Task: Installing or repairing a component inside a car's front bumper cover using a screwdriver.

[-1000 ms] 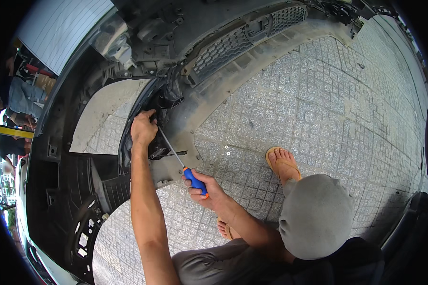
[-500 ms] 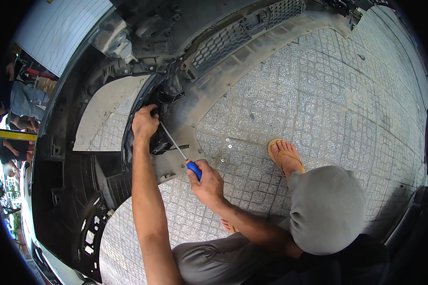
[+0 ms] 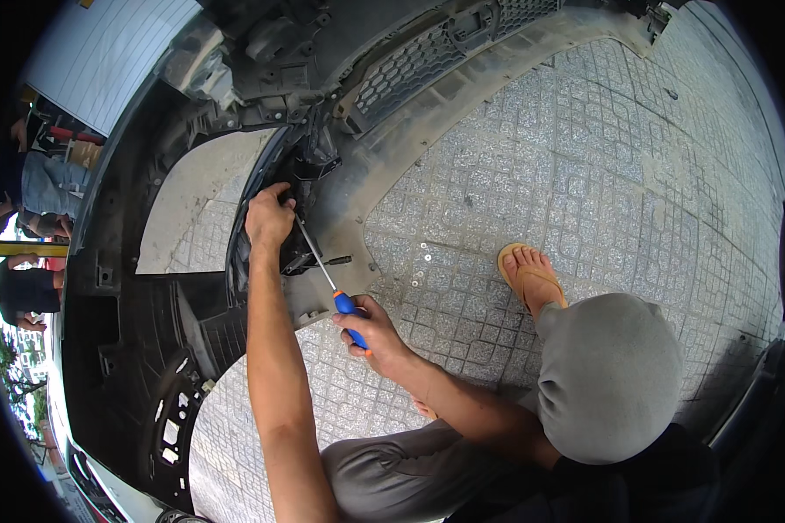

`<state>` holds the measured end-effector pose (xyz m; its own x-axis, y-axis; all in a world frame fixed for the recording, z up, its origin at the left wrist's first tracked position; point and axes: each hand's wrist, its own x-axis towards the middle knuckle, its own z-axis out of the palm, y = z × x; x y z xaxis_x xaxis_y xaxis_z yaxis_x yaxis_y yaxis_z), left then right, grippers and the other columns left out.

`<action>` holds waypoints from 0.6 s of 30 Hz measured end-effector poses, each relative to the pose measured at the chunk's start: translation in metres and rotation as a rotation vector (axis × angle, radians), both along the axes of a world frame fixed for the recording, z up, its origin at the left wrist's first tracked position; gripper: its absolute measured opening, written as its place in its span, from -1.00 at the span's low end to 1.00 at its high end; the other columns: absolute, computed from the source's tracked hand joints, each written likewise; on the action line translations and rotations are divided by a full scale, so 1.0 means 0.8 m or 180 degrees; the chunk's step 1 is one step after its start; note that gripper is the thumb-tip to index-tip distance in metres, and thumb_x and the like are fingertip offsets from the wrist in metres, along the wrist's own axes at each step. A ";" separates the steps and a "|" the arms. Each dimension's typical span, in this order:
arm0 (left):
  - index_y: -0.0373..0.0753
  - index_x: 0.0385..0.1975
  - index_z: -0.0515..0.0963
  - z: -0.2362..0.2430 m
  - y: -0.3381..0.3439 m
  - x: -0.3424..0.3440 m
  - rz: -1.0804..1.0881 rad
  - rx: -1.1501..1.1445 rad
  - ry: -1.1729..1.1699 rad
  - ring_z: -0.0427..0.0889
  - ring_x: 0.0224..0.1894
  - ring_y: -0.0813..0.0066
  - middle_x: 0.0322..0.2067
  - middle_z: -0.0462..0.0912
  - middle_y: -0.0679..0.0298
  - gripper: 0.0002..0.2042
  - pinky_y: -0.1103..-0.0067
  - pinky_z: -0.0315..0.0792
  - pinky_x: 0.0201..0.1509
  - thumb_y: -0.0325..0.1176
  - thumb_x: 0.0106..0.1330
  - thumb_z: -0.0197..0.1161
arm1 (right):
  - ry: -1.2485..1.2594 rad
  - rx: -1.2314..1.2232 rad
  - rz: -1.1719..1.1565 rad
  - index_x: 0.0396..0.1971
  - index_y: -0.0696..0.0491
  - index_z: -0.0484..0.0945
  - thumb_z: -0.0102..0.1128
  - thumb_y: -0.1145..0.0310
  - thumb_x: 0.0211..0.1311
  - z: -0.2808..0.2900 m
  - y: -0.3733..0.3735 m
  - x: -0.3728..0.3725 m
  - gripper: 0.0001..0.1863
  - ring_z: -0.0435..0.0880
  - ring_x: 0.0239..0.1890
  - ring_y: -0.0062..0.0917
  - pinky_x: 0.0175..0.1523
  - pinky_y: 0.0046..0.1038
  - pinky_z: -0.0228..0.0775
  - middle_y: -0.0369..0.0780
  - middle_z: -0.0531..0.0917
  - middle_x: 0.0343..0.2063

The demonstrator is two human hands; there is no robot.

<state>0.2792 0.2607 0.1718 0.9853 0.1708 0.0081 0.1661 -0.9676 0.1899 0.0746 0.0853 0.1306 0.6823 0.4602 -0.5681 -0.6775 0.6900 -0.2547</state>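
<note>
My right hand (image 3: 377, 336) is wrapped round the blue and orange handle of a screwdriver (image 3: 351, 318). Its long metal shaft slants up and left into a dark recess of a black plastic car bumper (image 3: 392, 144), seen from its inner side. Beside the shaft's far end, my left hand (image 3: 270, 215) has its fingers curled at the edge of a black part by the bumper's rounded opening. Whatever those fingers pinch is hidden, and so is the screwdriver's tip. A thin dark rod (image 3: 331, 261) juts out just right of the shaft.
Several small pale washer-like rings (image 3: 426, 258) lie on the grey paving (image 3: 515, 174). My sandalled foot (image 3: 532, 277) and grey-trousered knee (image 3: 610, 375) are at the right. A honeycomb grille (image 3: 410, 77) forms part of the bumper's far side. Other people (image 3: 28, 288) stand at the far left.
My right hand and the screwdriver handle have shifted slightly left, with the grip changed so more of the handle shows. The left hand stays by the recess, its fingers slightly repositioned.
</note>
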 end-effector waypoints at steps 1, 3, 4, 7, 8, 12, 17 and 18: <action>-0.02 0.08 0.68 0.000 -0.001 0.000 -0.0050 0.0057 -0.0079 0.68 0.09 0.04 -0.02 0.73 0.04 -0.64 0.29 0.53 0.17 -0.31 0.26 0.40 | 0.0001 0.0005 -0.0009 -0.11 0.09 0.52 0.37 0.30 0.31 -0.007 0.002 -0.001 -0.72 0.44 -0.64 -0.66 -0.62 -0.62 0.19 -0.31 0.59 -0.43; -0.02 0.09 0.68 0.000 -0.001 0.000 -0.0035 0.0080 -0.0058 0.68 0.09 0.04 -0.01 0.72 0.04 -0.63 0.29 0.53 0.17 -0.31 0.26 0.40 | -0.1189 -0.1826 -0.0240 -0.12 0.12 0.54 0.41 0.32 0.28 -0.016 0.003 0.002 -0.71 0.57 -0.54 -0.63 -0.56 -0.53 0.31 -0.27 0.65 -0.43; -0.02 0.09 0.68 0.001 0.000 -0.001 -0.0008 0.0099 -0.0038 0.68 0.09 0.04 -0.01 0.72 0.04 -0.63 0.29 0.53 0.18 -0.31 0.26 0.40 | -0.1625 -0.2686 -0.0047 -0.13 0.14 0.56 0.39 0.25 0.31 -0.015 -0.002 0.001 -0.69 0.63 -0.50 -0.60 -0.51 -0.46 0.39 -0.24 0.69 -0.43; -0.02 0.07 0.69 0.005 0.002 -0.005 0.0021 0.0192 0.0012 0.68 0.08 0.04 0.00 0.72 0.04 -0.65 0.29 0.53 0.17 -0.31 0.26 0.39 | -0.1259 -0.1915 0.0098 -0.12 0.15 0.55 0.33 0.24 0.35 -0.001 -0.013 0.006 -0.70 0.58 -0.55 -0.64 -0.56 -0.54 0.33 -0.25 0.67 -0.42; -0.02 0.07 0.69 0.006 0.005 -0.005 0.0027 0.0215 0.0016 0.68 0.08 0.04 0.00 0.72 0.04 -0.65 0.29 0.53 0.17 -0.31 0.26 0.39 | -0.1076 -0.1526 0.0176 -0.11 0.16 0.55 0.30 0.23 0.38 0.004 -0.015 0.009 -0.70 0.55 -0.57 -0.65 -0.58 -0.58 0.30 -0.25 0.66 -0.42; -0.04 0.06 0.70 0.012 -0.016 0.001 0.0129 0.0037 0.0085 0.69 0.09 0.06 -0.01 0.73 0.03 -0.65 0.34 0.53 0.18 -0.29 0.25 0.42 | -0.0064 0.0586 0.0176 -0.10 0.14 0.55 0.24 0.21 0.42 -0.013 -0.031 0.021 -0.70 0.46 -0.64 -0.71 -0.65 -0.68 0.19 -0.27 0.63 -0.41; 0.02 0.04 0.71 0.007 -0.005 0.000 0.0325 0.0083 0.0055 0.72 0.03 0.11 -0.06 0.76 0.06 -0.64 0.33 0.57 0.11 -0.24 0.22 0.46 | 0.0520 0.1591 0.0151 -0.02 0.12 0.50 0.26 0.22 0.38 -0.027 -0.026 0.017 -0.67 0.38 -0.66 -0.71 -0.67 -0.67 0.13 -0.28 0.56 -0.37; 0.02 0.05 0.71 0.006 0.004 -0.002 0.0246 0.0069 -0.0010 0.72 0.03 0.10 -0.08 0.76 0.05 -0.64 0.32 0.57 0.10 -0.25 0.22 0.46 | 0.0548 0.1603 0.0155 -0.02 0.12 0.50 0.26 0.22 0.38 -0.023 -0.018 0.014 -0.67 0.38 -0.66 -0.71 -0.67 -0.67 0.13 -0.28 0.56 -0.37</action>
<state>0.2780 0.2638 0.1768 0.9691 0.2460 0.0155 0.2399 -0.9559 0.1696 0.0861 0.0705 0.1122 0.5698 0.7336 -0.3705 -0.7146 0.6649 0.2176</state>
